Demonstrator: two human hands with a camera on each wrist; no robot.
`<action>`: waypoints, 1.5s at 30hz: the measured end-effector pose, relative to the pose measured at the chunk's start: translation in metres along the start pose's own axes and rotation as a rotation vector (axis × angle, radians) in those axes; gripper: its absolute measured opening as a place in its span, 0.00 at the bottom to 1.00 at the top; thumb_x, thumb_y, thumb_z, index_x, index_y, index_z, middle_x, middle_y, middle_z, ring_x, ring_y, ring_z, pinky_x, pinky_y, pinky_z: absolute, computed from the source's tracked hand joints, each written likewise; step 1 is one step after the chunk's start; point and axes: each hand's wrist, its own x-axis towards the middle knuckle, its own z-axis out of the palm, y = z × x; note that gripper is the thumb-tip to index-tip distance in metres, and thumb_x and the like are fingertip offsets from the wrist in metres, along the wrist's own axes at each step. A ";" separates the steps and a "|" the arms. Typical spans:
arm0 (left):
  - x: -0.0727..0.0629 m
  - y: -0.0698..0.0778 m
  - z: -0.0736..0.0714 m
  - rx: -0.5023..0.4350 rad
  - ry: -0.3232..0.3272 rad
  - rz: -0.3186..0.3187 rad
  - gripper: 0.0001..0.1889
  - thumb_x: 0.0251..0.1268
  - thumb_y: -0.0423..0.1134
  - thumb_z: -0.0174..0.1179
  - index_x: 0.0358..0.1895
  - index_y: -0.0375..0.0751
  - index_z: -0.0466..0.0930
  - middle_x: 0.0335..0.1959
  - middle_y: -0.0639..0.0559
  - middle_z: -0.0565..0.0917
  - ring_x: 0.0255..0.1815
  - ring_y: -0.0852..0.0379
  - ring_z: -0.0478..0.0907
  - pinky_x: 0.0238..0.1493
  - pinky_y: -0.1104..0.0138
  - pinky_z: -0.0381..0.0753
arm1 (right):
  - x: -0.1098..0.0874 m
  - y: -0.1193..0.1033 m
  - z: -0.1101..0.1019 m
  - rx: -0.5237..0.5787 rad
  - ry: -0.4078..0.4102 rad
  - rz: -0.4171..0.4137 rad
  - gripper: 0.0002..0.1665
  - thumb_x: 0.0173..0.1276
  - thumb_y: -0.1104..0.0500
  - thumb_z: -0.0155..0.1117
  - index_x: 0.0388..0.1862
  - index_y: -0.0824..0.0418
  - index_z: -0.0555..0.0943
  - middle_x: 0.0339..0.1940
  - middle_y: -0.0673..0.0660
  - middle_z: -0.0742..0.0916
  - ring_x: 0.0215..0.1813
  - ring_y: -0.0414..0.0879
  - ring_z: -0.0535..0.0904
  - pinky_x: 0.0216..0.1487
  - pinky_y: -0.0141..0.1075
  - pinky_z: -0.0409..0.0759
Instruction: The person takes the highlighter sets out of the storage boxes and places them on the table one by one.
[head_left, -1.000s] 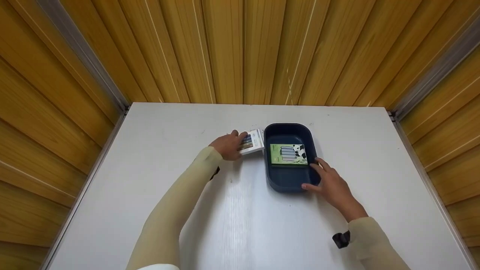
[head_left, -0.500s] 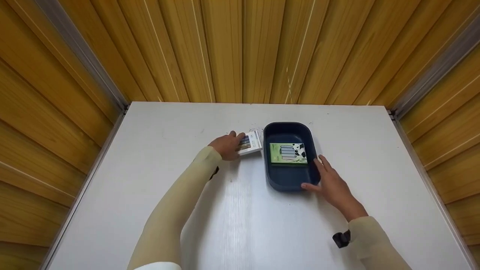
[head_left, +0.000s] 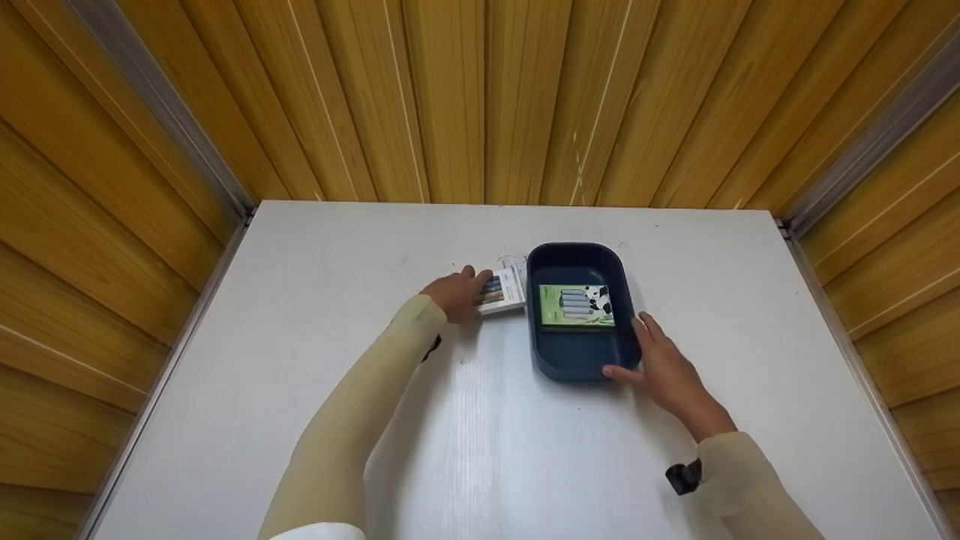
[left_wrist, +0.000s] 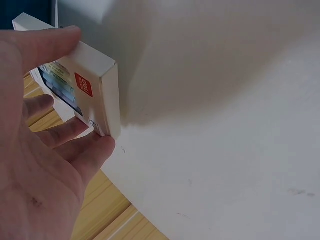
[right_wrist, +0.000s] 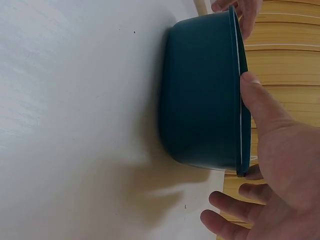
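My left hand (head_left: 455, 295) grips a flat white box (head_left: 512, 287) that shows a row of coloured sticks on its face. In the left wrist view the thumb lies along one edge of this white box (left_wrist: 90, 80) and fingertips meet the opposite edge; a red logo shows. A dark blue bin (head_left: 574, 360) stands just right of the box. Inside the bin lies a green box (head_left: 576, 306) with a panda and pale sticks on it. My right hand (head_left: 670, 375) touches the bin's near right corner, thumb on the rim (right_wrist: 242, 125), other fingers spread outside.
The bin stands on a white table (head_left: 465, 450), towards its back half. Behind the table is a wood-patterned wall (head_left: 487, 105), with similar panels at the left and right. Small dark marks dot the table behind the white box.
The white box in my left hand has shifted slightly towards me, beside the bin. My right fingertips have slid a little outward along the rim. The green box stays in the bin.
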 end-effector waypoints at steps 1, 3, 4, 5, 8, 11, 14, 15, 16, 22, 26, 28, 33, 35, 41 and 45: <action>0.000 0.000 0.000 0.006 0.001 0.001 0.38 0.66 0.46 0.59 0.76 0.51 0.50 0.67 0.41 0.67 0.61 0.46 0.75 0.61 0.54 0.75 | 0.000 0.000 0.000 0.000 0.002 0.002 0.63 0.57 0.36 0.68 0.77 0.67 0.48 0.79 0.67 0.50 0.77 0.69 0.50 0.69 0.64 0.58; 0.001 0.002 0.000 0.012 0.006 0.006 0.38 0.66 0.46 0.59 0.76 0.51 0.50 0.66 0.41 0.67 0.61 0.46 0.75 0.61 0.54 0.76 | 0.000 0.000 0.000 -0.002 0.004 0.005 0.63 0.57 0.35 0.68 0.77 0.67 0.49 0.79 0.67 0.50 0.77 0.69 0.50 0.69 0.64 0.58; 0.000 0.002 0.000 0.014 0.009 0.007 0.38 0.66 0.45 0.59 0.76 0.50 0.50 0.66 0.40 0.68 0.61 0.45 0.75 0.61 0.54 0.76 | 0.001 0.000 0.000 -0.004 0.004 0.006 0.64 0.57 0.34 0.68 0.77 0.67 0.49 0.79 0.67 0.51 0.76 0.69 0.50 0.69 0.64 0.58; 0.001 0.002 0.001 0.014 0.014 0.010 0.38 0.66 0.45 0.60 0.76 0.50 0.51 0.66 0.40 0.68 0.61 0.45 0.75 0.61 0.54 0.76 | 0.001 -0.001 0.000 -0.004 0.003 0.008 0.64 0.57 0.34 0.68 0.77 0.67 0.49 0.79 0.67 0.51 0.76 0.69 0.50 0.69 0.64 0.58; 0.002 0.004 0.002 0.015 0.026 0.014 0.38 0.66 0.42 0.60 0.75 0.49 0.51 0.66 0.40 0.68 0.61 0.45 0.75 0.60 0.54 0.77 | 0.002 0.000 0.000 -0.003 -0.004 0.013 0.64 0.57 0.35 0.68 0.77 0.67 0.48 0.79 0.67 0.51 0.76 0.70 0.50 0.69 0.64 0.58; 0.004 0.004 0.006 0.017 0.042 0.016 0.36 0.65 0.41 0.60 0.74 0.48 0.54 0.65 0.40 0.70 0.59 0.45 0.76 0.58 0.54 0.78 | 0.001 0.000 0.000 0.002 -0.012 0.017 0.64 0.57 0.36 0.68 0.77 0.67 0.48 0.79 0.67 0.50 0.76 0.70 0.50 0.69 0.64 0.59; 0.007 0.004 0.009 0.025 0.053 0.014 0.35 0.65 0.41 0.61 0.73 0.49 0.56 0.63 0.40 0.71 0.58 0.45 0.76 0.56 0.54 0.79 | 0.001 0.000 0.000 0.008 -0.018 0.022 0.64 0.57 0.35 0.68 0.78 0.66 0.47 0.79 0.66 0.50 0.76 0.69 0.50 0.69 0.64 0.59; 0.007 0.004 0.010 0.028 0.058 0.013 0.35 0.65 0.41 0.61 0.73 0.49 0.56 0.63 0.41 0.71 0.58 0.46 0.76 0.56 0.54 0.79 | 0.001 0.000 0.001 0.009 -0.017 0.023 0.64 0.57 0.35 0.68 0.78 0.66 0.47 0.80 0.66 0.50 0.76 0.69 0.50 0.69 0.64 0.59; 0.008 0.004 0.011 0.038 0.062 0.011 0.35 0.65 0.42 0.61 0.72 0.50 0.56 0.63 0.41 0.71 0.57 0.46 0.76 0.55 0.54 0.79 | 0.001 0.000 0.001 0.009 -0.015 0.021 0.64 0.57 0.35 0.68 0.78 0.66 0.47 0.80 0.66 0.50 0.76 0.69 0.50 0.69 0.64 0.59; 0.006 0.006 0.012 0.104 0.089 0.046 0.32 0.67 0.38 0.59 0.71 0.46 0.57 0.61 0.39 0.72 0.57 0.45 0.77 0.52 0.55 0.81 | 0.001 -0.001 0.003 -0.004 0.007 -0.005 0.62 0.58 0.37 0.68 0.77 0.67 0.48 0.79 0.67 0.51 0.75 0.70 0.53 0.67 0.64 0.62; 0.003 0.008 0.011 0.099 0.127 0.072 0.29 0.66 0.36 0.60 0.68 0.42 0.60 0.59 0.39 0.73 0.57 0.45 0.76 0.51 0.56 0.82 | 0.000 0.000 0.003 -0.007 0.012 -0.010 0.62 0.59 0.37 0.68 0.77 0.68 0.48 0.79 0.67 0.52 0.75 0.70 0.54 0.67 0.64 0.63; 0.002 0.010 0.010 0.105 0.139 0.078 0.28 0.66 0.36 0.59 0.68 0.42 0.61 0.61 0.39 0.73 0.59 0.46 0.76 0.53 0.56 0.81 | 0.000 0.000 0.003 -0.007 0.015 -0.011 0.62 0.58 0.37 0.68 0.77 0.68 0.48 0.79 0.67 0.52 0.75 0.70 0.53 0.67 0.64 0.62; 0.001 0.014 0.011 0.147 0.150 0.104 0.25 0.69 0.32 0.56 0.67 0.41 0.65 0.66 0.41 0.70 0.63 0.48 0.73 0.58 0.57 0.78 | 0.000 0.000 0.002 -0.001 0.017 -0.006 0.63 0.58 0.36 0.68 0.77 0.67 0.49 0.79 0.67 0.52 0.75 0.70 0.53 0.67 0.64 0.62; 0.002 0.015 0.015 0.155 0.172 0.122 0.24 0.69 0.32 0.56 0.67 0.41 0.66 0.66 0.41 0.70 0.63 0.48 0.73 0.58 0.58 0.79 | -0.001 0.000 0.001 0.005 0.011 -0.002 0.63 0.57 0.35 0.67 0.77 0.67 0.48 0.79 0.67 0.51 0.75 0.70 0.52 0.67 0.64 0.61; 0.003 0.018 0.024 0.123 0.246 0.182 0.21 0.70 0.34 0.55 0.65 0.42 0.70 0.66 0.41 0.71 0.65 0.47 0.73 0.60 0.58 0.78 | 0.001 0.001 0.002 0.012 0.003 0.002 0.64 0.57 0.33 0.66 0.78 0.66 0.47 0.79 0.67 0.51 0.75 0.71 0.51 0.68 0.64 0.60; 0.003 0.020 0.027 0.107 0.267 0.197 0.18 0.71 0.36 0.54 0.63 0.43 0.72 0.66 0.43 0.72 0.66 0.47 0.73 0.61 0.57 0.77 | 0.001 0.002 0.003 0.017 0.002 0.008 0.65 0.56 0.32 0.66 0.78 0.66 0.47 0.79 0.67 0.51 0.76 0.70 0.51 0.68 0.64 0.60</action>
